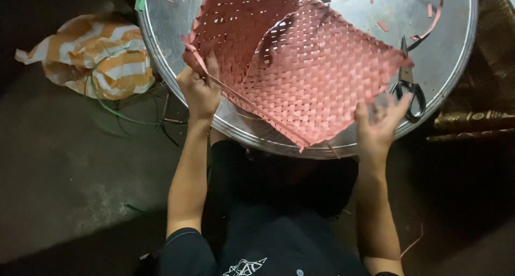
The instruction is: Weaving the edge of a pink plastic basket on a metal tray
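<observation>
Pink woven mat (300, 66) spread across a round metal tray (456, 56), near edge overhanging the rim. Left hand (199, 91) closed around a loose pink strip (257, 110) at the mat's left corner — pinched tight. Right hand (381, 123) open, fingers spread, blurred, at the mat's right edge. Black scissors (409, 91) just beside on the tray. Orange-and-white striped bag (94, 56) on the floor, off left.
</observation>
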